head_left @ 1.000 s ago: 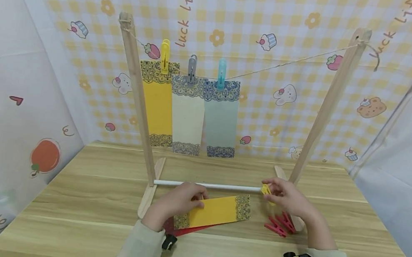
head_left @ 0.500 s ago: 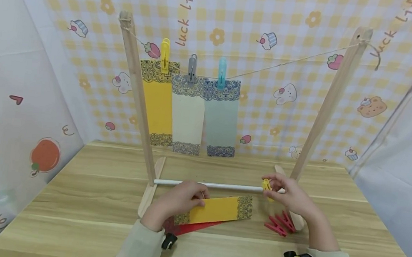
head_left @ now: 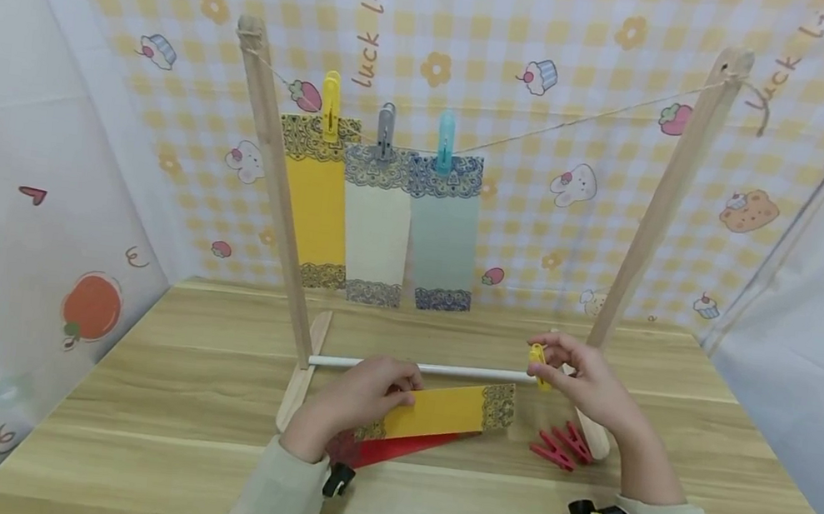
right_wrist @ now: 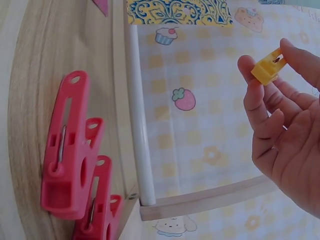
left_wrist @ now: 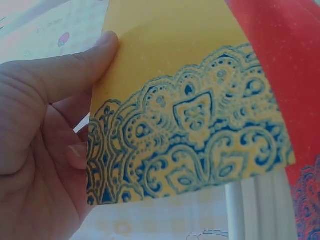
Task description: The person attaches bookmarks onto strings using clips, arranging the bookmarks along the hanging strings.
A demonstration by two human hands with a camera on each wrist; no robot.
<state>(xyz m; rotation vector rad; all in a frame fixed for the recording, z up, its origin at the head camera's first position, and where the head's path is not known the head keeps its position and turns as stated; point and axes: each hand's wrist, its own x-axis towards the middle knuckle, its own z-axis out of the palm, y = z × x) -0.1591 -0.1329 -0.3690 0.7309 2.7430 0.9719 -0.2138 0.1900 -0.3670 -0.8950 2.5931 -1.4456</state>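
My left hand [head_left: 365, 392] pinches a yellow card [head_left: 444, 411] with dark lace-patterned ends, thumb on its upper face; the card is lifted off the table. Below it lies a red card [head_left: 407, 449], partly covered by the yellow one. In the left wrist view, the thumb presses the yellow card [left_wrist: 170, 100] near one long edge. Between thumb and fingertips, my right hand [head_left: 594, 387] holds a small yellow clothespin [right_wrist: 269, 67], in front of the right post. Two pinkish-red clothespins [head_left: 559, 447] lie on the table beneath that hand.
A twine line [head_left: 593, 115] runs between two wooden posts [head_left: 272, 150]. From it hang yellow [head_left: 317, 205], cream [head_left: 376, 236] and pale green [head_left: 445, 244] cards, held by yellow, grey and light blue clothespins. A white rod [head_left: 475, 372] joins the posts low down.
My left hand has raised the yellow card a little and to the right, showing more of the red card. My right hand has risen slightly with the yellow clothespin.
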